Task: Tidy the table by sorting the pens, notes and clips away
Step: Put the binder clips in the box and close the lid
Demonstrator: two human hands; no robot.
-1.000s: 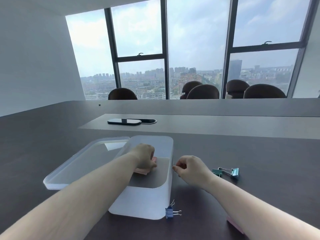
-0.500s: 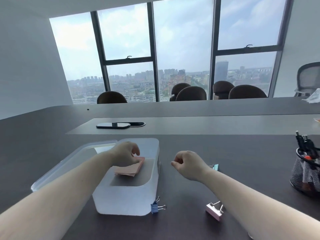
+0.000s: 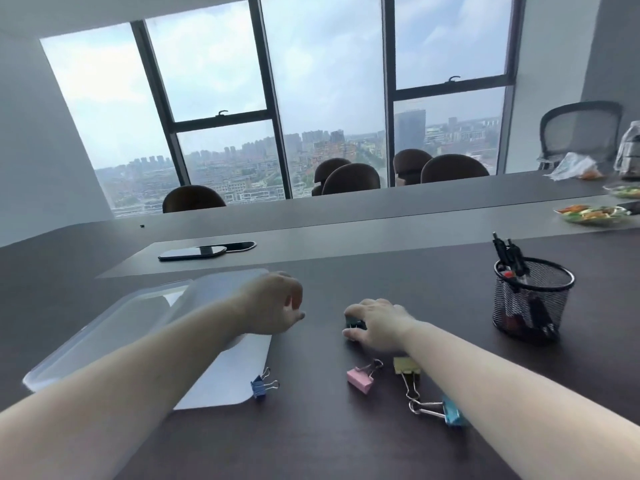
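Observation:
My left hand (image 3: 273,303) hovers above the translucent box (image 3: 225,375), loosely curled and holding nothing. The pink notes are hidden behind my arm. My right hand (image 3: 379,323) rests on the dark table, thumb and fingers closed around a teal binder clip (image 3: 355,322). Nearer to me lie a blue clip (image 3: 263,384) against the box's corner, a pink clip (image 3: 362,377), a gold clip (image 3: 407,367) and a light blue clip (image 3: 452,414), the last partly under my right forearm. A black mesh pen cup (image 3: 531,299) with several pens stands at the right.
The box's clear lid (image 3: 104,334) lies to the left of the box. A black phone (image 3: 192,252) sits on the grey centre strip. Plates of food (image 3: 594,214) and a plastic bag are at the far right. Chairs line the far edge.
My left hand let go of the pink notes and lifted out of the box. My right hand opened from a fist and came down onto the teal clip. The view swung right.

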